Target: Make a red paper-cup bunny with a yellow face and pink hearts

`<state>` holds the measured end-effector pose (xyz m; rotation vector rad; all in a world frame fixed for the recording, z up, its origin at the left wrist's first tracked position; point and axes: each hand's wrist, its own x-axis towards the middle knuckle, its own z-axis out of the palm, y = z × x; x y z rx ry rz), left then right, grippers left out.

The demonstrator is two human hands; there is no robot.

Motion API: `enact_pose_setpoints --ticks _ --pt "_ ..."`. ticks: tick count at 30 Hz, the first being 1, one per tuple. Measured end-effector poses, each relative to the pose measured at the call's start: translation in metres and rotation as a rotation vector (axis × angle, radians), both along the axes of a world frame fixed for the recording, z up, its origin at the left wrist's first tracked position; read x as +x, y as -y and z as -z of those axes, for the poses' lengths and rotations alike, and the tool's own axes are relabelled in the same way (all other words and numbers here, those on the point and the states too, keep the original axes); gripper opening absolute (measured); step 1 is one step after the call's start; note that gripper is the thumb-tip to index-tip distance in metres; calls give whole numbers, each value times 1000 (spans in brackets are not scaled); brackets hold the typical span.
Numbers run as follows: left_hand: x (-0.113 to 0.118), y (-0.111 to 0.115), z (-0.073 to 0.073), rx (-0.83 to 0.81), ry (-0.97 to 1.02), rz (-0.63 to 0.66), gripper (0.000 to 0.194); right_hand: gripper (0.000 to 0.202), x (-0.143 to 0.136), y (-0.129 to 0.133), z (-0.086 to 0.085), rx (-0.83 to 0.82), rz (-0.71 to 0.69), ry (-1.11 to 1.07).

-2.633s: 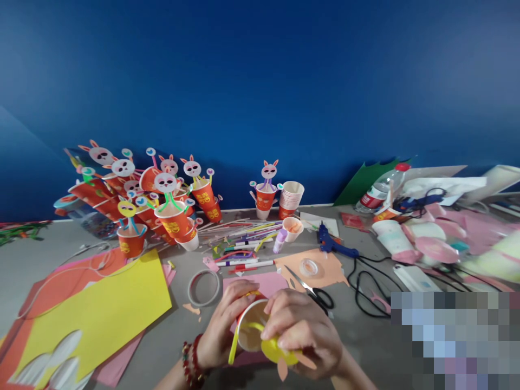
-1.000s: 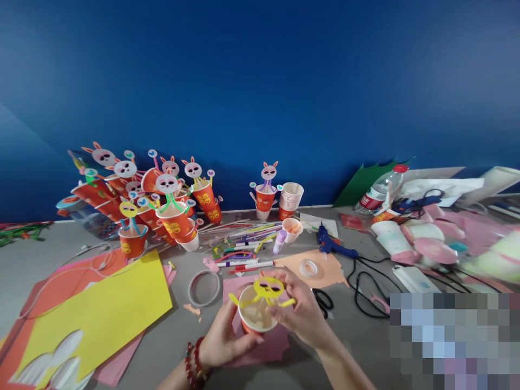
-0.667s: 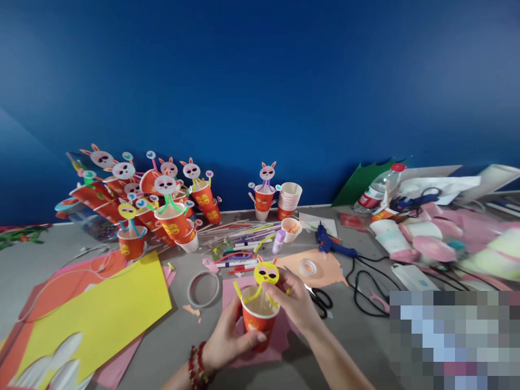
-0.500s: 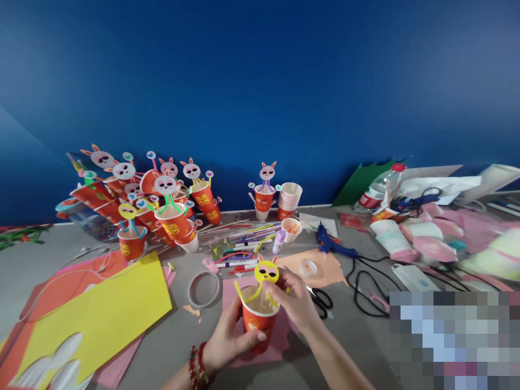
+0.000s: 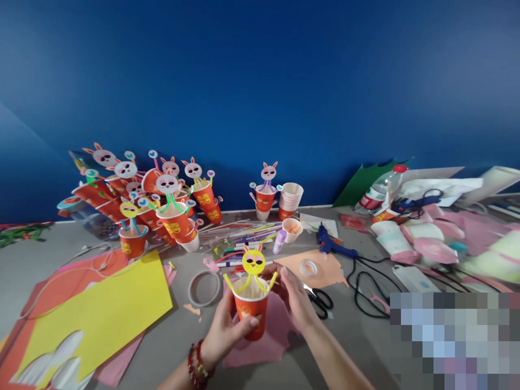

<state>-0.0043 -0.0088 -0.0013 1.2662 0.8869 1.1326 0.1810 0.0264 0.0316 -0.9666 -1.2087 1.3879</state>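
My left hand (image 5: pixel 229 330) is wrapped round a red paper cup (image 5: pixel 251 313) with a white rim, its thumb across the front. Out of the cup rises a round yellow paper face (image 5: pixel 254 262) with pink ears and dark eyes. Yellow pipe-cleaner strips bend over the rim on both sides like arms. To the right of the cup is my right hand (image 5: pixel 294 303), fingers stretched out and apart, close to the right yellow strip; nothing shows in its grasp. Under the cup lies a jagged pink paper sheet (image 5: pixel 260 355).
Several finished cup figures (image 5: pixel 173 222) crowd the back left. A yellow sheet (image 5: pixel 105 309) covers the left side. Scissors (image 5: pixel 320 300), a tape roll (image 5: pixel 204 288) and a blue glue gun (image 5: pixel 335 244) with a looping black cord lie nearby. A bottle (image 5: pixel 377 192) leans against the blue wall.
My right hand has let go of the yellow face and drawn back to the right, its fingers spreading. The cup has shifted slightly left in my left hand, the face now upright.
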Motion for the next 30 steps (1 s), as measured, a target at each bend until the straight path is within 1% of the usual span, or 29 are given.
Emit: enact_pose_setpoints --ticks 3,7,9,13,16,20,22,24,26,28,30 --pt "0 -1 3 7 13 -27 75 41 -2 -1 -1 -68 -54 -42" --pt "1 -2 3 26 14 -62 76 33 -3 0 3 -55 -3 10" --pt "1 -2 3 26 1 -79 76 34 -3 0 5 -48 -1 14" --pt "0 -2 5 28 -32 -102 74 38 -3 0 5 -27 -38 8" --pt "-1 -3 6 54 -63 -126 72 47 -4 1 4 36 -107 -5" --pt "-2 -4 9 99 -96 -151 69 75 -10 3 6 102 -204 -15" --pt "-2 -5 11 104 -114 -166 69 80 -12 4 8 92 -235 4" --pt "-3 -5 11 108 -118 -160 71 77 -13 3 11 55 -235 31" --pt "-4 -5 10 127 -97 -122 70 68 -12 3 13 8 -192 61" --pt "-7 -6 9 151 -71 -85 62 59 -11 3 12 -37 -143 76" --pt "-10 -7 10 162 -63 -93 52 55 -10 3 9 -76 -112 65"
